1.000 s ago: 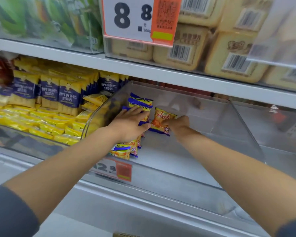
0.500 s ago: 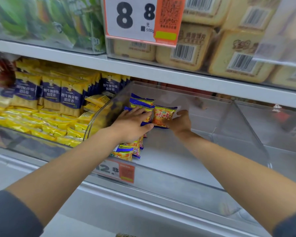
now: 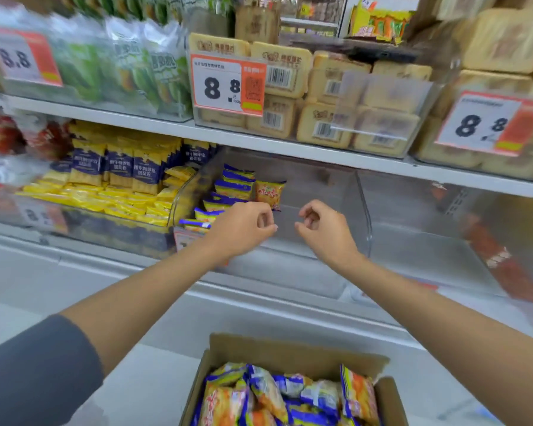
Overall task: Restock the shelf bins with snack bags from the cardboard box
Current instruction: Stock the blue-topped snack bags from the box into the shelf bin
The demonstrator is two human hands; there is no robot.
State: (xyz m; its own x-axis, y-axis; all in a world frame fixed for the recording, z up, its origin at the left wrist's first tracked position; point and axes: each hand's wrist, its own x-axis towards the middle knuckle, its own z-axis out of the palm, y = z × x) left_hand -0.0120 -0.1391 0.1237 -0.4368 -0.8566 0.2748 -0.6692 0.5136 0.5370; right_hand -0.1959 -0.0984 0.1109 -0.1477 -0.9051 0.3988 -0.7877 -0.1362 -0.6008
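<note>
The clear plastic shelf bin (image 3: 363, 210) on the lower shelf is mostly bare. Its stock is confined to the left side, so the step in hand appears to be reaching down for another load. Below it, at the bottom of the view, the open brown cardboard box (image 3: 290, 352) is heaped with orange and blue snack bags (image 3: 259, 392) lying jumbled, their long axes pointing every way. A good fetch would gather a few bags already turned alike and carry them flat, so they can go in without re-sorting. Inside the bin, the row of blue-and-yellow bags (image 3: 233, 192) runs front to back along the left wall, overlapped like shingles. Just beside its far end, the single orange bag (image 3: 270, 193) stands upright with its long axis vertical and its printed face toward the person. New bags should probably copy that stance, building rightward from it. The left hand (image 3: 243, 229) and the right hand (image 3: 323, 232) hover near each other at the bin's front, fingers loosely curled and holding nothing.
</note>
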